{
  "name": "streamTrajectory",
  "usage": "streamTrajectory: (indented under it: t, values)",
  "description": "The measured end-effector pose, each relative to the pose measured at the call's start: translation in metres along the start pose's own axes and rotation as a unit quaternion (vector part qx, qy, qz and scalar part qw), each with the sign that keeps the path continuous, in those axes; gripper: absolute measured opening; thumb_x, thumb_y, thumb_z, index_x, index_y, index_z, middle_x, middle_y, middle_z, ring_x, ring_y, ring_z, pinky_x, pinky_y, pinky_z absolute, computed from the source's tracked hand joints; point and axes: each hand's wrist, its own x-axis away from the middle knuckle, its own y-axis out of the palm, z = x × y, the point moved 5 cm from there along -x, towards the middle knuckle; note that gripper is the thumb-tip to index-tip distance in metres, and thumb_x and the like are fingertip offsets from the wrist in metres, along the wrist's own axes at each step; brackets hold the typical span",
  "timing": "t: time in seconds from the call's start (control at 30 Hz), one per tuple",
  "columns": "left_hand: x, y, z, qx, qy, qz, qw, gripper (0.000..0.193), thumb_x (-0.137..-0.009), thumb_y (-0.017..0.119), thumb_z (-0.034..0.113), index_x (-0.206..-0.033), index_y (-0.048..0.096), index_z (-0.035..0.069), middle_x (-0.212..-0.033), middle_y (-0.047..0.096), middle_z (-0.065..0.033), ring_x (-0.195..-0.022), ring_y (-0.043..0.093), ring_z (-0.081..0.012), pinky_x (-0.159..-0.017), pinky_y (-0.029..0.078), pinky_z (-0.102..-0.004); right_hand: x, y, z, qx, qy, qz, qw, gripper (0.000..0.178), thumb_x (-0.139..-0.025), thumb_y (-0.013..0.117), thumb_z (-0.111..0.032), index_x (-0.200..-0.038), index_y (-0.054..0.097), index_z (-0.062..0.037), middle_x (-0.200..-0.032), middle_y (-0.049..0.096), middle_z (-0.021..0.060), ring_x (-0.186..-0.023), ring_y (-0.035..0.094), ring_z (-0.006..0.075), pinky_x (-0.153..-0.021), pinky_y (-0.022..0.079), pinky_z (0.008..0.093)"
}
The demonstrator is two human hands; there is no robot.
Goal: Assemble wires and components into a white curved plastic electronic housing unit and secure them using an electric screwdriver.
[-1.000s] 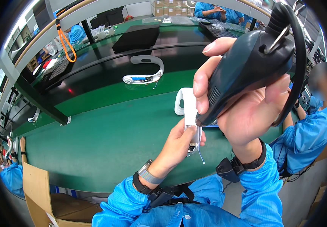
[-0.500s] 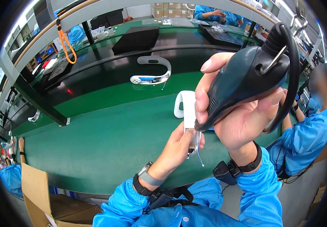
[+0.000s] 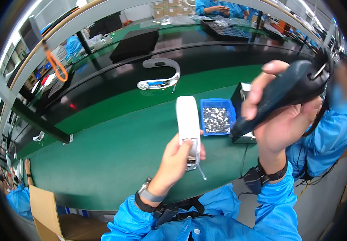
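My left hand (image 3: 171,162) grips a white plastic device housing (image 3: 187,114) above the green bench. Its thumb lies on an open recess at the near end, where small electronics show and a thin wire hangs out. Raised at the right, my right hand (image 3: 278,128) is wrapped round a dark electric screwdriver (image 3: 288,90) with a cord and a metal hook at its top. The screwdriver's tip points down and left, apart from the housing. Between the two hands, farther back, a blue tray (image 3: 217,100) holds many small shiny metal pieces.
A metal-and-black box (image 3: 244,139) stands behind the screwdriver. Farther off lies a hook-shaped white housing (image 3: 176,74) with a blue part inside. An orange strap (image 3: 57,66) hangs from the frame. A cardboard box (image 3: 43,209) stands at lower left; a co-worker in blue (image 3: 322,150) sits right.
My right hand has drawn the screwdriver right, away from the housing, uncovering the blue tray. The housing in my left hand has shifted slightly left and now shows its broad white face.
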Motion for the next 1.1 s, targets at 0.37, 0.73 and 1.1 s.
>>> streamTrajectory:
  t: [0.37,0.73,1.1]
  values:
    - [-0.019,0.004,0.008,-0.012,0.040,0.045,0.998,0.038,-0.103,0.033,0.020,-0.128,0.049,-0.004,-0.080,0.062,-0.0106,-0.068,0.063,-0.0191,-0.064,0.052,-0.0317,0.061,-0.142,0.023,0.191,-0.041,0.108,0.975,0.090,-0.089,0.034,-0.083,-0.116,0.049,0.0019,-0.080,0.061,0.0149,-0.056,0.058,0.0162,-0.050,0.048,0.0252]
    - [-0.005,0.013,-0.003,-0.057,0.020,0.010,0.998,0.039,-0.099,0.031,0.010,-0.131,0.047,-0.005,-0.087,0.065,-0.0134,-0.074,0.064,-0.0182,-0.069,0.053,-0.0316,0.073,-0.147,0.037,0.168,-0.043,0.131,0.976,0.093,-0.085,0.039,-0.085,-0.115,0.047,0.0031,-0.082,0.062,0.0173,-0.057,0.060,0.0175,-0.051,0.051,0.0259]
    - [-0.004,0.003,0.000,-0.051,0.026,0.016,0.998,0.039,-0.098,0.031,0.009,-0.129,0.048,-0.005,-0.086,0.065,-0.0131,-0.075,0.064,-0.0176,-0.070,0.053,-0.0313,0.084,-0.134,0.041,0.204,-0.057,0.149,0.966,0.097,-0.081,0.040,-0.088,-0.114,0.048,0.0025,-0.085,0.063,0.0160,-0.061,0.063,0.0158,-0.056,0.053,0.0252]
